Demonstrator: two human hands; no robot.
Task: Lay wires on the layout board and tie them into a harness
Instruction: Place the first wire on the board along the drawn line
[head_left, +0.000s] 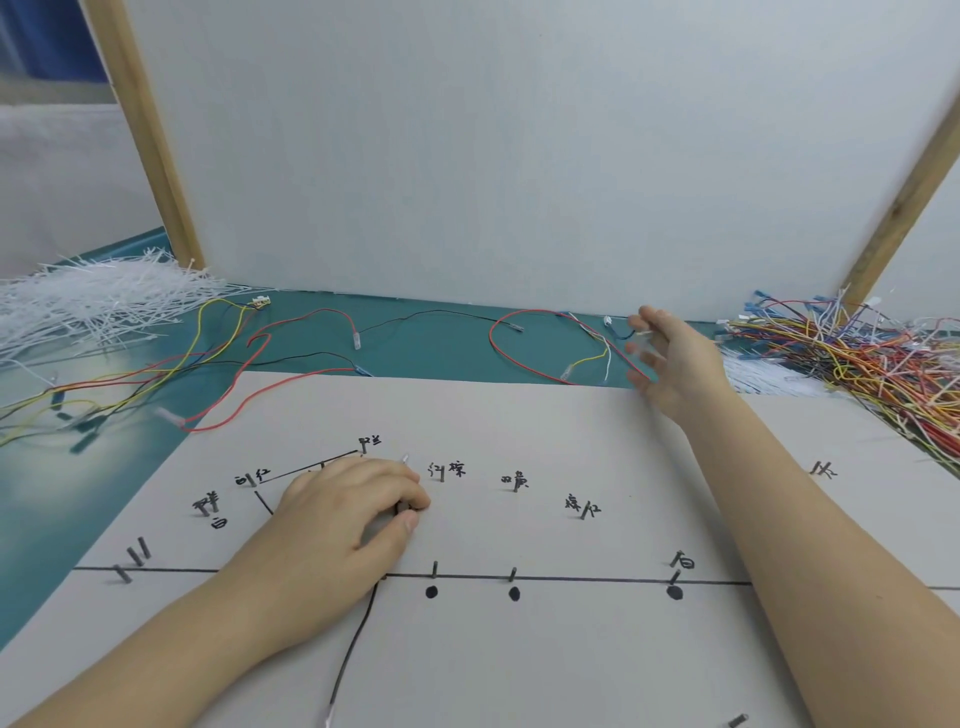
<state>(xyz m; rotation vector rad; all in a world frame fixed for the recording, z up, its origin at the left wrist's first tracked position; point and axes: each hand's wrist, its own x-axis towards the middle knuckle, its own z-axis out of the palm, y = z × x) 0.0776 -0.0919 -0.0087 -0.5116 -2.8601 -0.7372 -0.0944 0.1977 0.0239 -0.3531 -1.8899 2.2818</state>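
Left hand (353, 512) is down on the layout board (519, 649), left of centre. Fingers curled, thumb and forefinger pinching a black wire (353, 644) just beside one of the pegs. That wire runs from the pinch toward the near edge, curving left, with a pale terminal at its near end.

Right hand (670, 358) is stretched out past the far edge of the board, over the teal table (415, 353). Fingers spread and mostly straight, motion-blurred. I see it next to the loose red wire loop (519, 338) and a small blue wire, but I can't tell whether it's touching or gripping anything.

Board: pale sheet with drawn black lines, black dots, handwritten labels and short dark pegs (434, 569) standing along the lines. Only the black wire is on it as far as I can see.

Far right: big tangled pile of coloured wires (857, 358) with blue terminals, partly overlapping the board's far right corner. Far left: heap of white cable ties (88, 301). Between them, several loose wires (234, 353) in red, yellow and black lie on the table, one red one reaching onto the board's far left corner. White panel (519, 156) with wooden frame stands behind.
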